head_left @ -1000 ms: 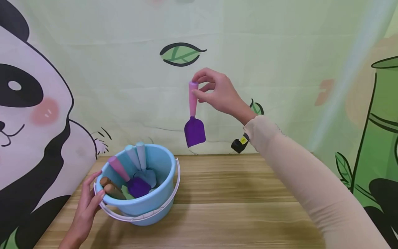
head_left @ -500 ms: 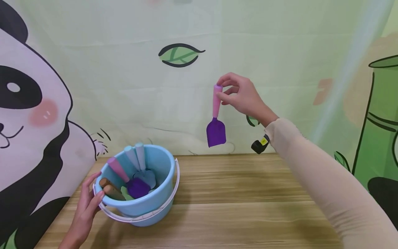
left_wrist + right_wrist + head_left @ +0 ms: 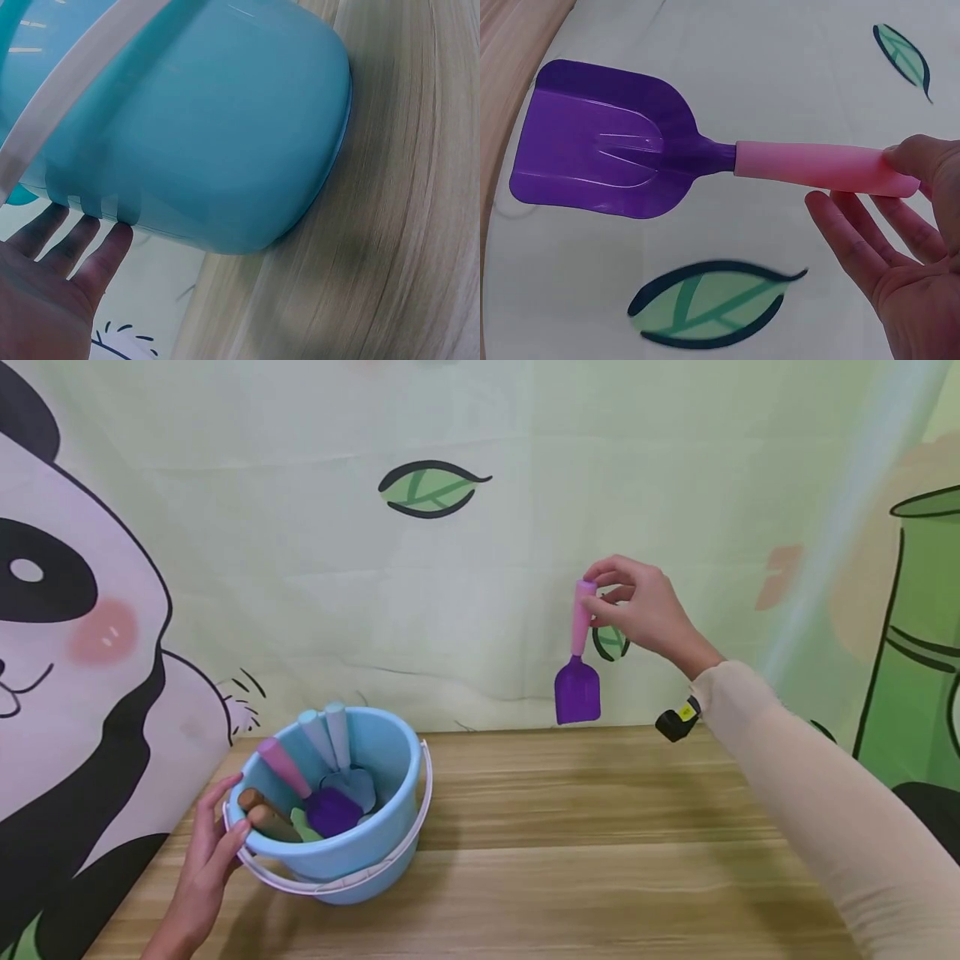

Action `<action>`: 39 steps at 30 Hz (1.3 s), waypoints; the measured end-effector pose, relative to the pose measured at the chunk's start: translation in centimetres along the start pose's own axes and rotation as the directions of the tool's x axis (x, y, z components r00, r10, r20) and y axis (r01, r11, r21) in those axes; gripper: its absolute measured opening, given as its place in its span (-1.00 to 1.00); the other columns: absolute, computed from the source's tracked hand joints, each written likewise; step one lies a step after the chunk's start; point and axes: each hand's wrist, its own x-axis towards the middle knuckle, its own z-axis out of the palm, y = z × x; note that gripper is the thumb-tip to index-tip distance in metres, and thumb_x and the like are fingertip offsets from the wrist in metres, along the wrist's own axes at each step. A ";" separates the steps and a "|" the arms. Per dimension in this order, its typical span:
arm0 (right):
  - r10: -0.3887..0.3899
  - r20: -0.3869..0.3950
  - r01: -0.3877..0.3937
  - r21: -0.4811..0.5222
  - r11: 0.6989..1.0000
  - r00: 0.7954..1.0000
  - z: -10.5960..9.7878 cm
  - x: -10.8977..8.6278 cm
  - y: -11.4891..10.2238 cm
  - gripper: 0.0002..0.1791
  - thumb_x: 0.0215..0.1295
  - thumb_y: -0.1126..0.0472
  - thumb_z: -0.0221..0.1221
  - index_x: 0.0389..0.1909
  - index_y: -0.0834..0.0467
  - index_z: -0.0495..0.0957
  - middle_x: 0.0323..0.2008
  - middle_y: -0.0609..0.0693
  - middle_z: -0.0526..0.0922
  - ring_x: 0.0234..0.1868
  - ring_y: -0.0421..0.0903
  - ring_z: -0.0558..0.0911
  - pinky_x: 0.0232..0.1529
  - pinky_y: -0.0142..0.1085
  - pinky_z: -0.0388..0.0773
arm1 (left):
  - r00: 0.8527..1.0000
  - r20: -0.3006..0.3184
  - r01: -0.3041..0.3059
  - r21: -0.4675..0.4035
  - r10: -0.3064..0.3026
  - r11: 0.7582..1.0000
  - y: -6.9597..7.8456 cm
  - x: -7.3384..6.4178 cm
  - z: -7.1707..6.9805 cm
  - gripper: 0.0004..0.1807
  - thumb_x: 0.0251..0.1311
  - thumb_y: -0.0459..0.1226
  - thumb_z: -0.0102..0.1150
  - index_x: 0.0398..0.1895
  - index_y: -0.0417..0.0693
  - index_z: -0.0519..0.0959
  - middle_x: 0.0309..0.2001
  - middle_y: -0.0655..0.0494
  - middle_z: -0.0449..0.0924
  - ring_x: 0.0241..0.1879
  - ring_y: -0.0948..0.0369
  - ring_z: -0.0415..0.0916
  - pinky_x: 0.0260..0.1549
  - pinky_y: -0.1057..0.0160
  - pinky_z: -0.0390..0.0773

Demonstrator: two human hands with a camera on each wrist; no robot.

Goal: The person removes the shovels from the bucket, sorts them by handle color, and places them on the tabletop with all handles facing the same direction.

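Note:
My right hand (image 3: 648, 610) pinches the top of the pink handle of a toy shovel (image 3: 577, 692), near the backdrop. Its purple blade hangs straight down above the table. In the right wrist view the thumb lies on the handle end of the shovel (image 3: 607, 142), with fingers below. My left hand (image 3: 204, 860) rests against the left side of a light blue bucket (image 3: 360, 852), straight fingertips touching its wall. Inside the bucket lean a second purple shovel (image 3: 333, 812) with a pink handle, two tools with light blue handles (image 3: 339, 737) and two brown handles (image 3: 273, 823) beside something green.
The bucket stands on a wooden table (image 3: 525, 860), its white carrying handle (image 3: 352, 883) lowered at the front. Behind the table hangs a pale green backdrop (image 3: 570, 468) printed with a panda, leaves and bamboo. A small black device (image 3: 677, 721) sits at the right wrist.
My right hand has carried the shovel to the right, away from the bucket, and slightly lower. The left hand and the bucket have stayed in place.

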 end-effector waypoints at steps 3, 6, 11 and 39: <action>0.017 -0.012 -0.017 -0.026 1.000 1.000 -0.7 -0.6 0.9 -0.65 0.38 0.15 0.32 0.12 0.15 0.56 0.03 0.12 0.65 -0.14 0.02 0.75 -0.22 -0.30 0.69 | 1.000 -0.006 -0.003 -0.014 0.003 1.000 -0.1 -0.1 -0.1 -0.39 0.60 -0.34 -0.23 0.63 0.13 -0.01 0.33 0.22 0.23 0.19 0.46 0.39 -0.14 0.42 0.57; 0.034 -0.028 -0.036 -0.071 0.997 0.999 -1.3 -1.2 1.7 -0.64 0.38 0.11 0.32 0.12 0.12 0.58 0.03 0.11 0.66 -0.14 -0.01 0.74 -0.23 -0.32 0.65 | 1.000 -0.010 0.002 -0.026 -0.003 1.000 -0.1 -0.2 -0.2 -0.38 0.60 -0.34 -0.23 0.63 0.15 -0.02 0.34 0.21 0.21 0.19 0.46 0.38 -0.15 0.42 0.56; 0.076 -0.053 -0.082 -0.140 0.987 0.996 -2.3 -2.3 3.1 -0.61 0.39 0.05 0.33 0.14 0.10 0.59 0.03 0.13 0.69 -0.16 -0.02 0.75 -0.27 -0.26 0.57 | 1.000 -0.015 0.027 -0.023 -0.027 0.999 0.1 -0.4 -0.2 -0.37 0.60 -0.32 -0.22 0.63 0.17 -0.03 0.37 0.18 0.17 0.21 0.46 0.34 -0.13 0.42 0.55; 0.235 0.006 -0.229 -0.189 0.955 0.972 -6.0 -6.3 9.7 -0.48 0.42 -0.02 0.29 0.21 0.24 0.54 0.09 0.31 0.64 -0.11 0.10 0.75 -0.25 -0.35 0.67 | 1.000 -0.021 -0.022 -0.023 0.021 1.000 -0.1 -0.4 -0.4 -0.39 0.58 -0.37 -0.23 0.61 0.10 0.02 0.30 0.21 0.28 0.15 0.45 0.43 -0.18 0.40 0.58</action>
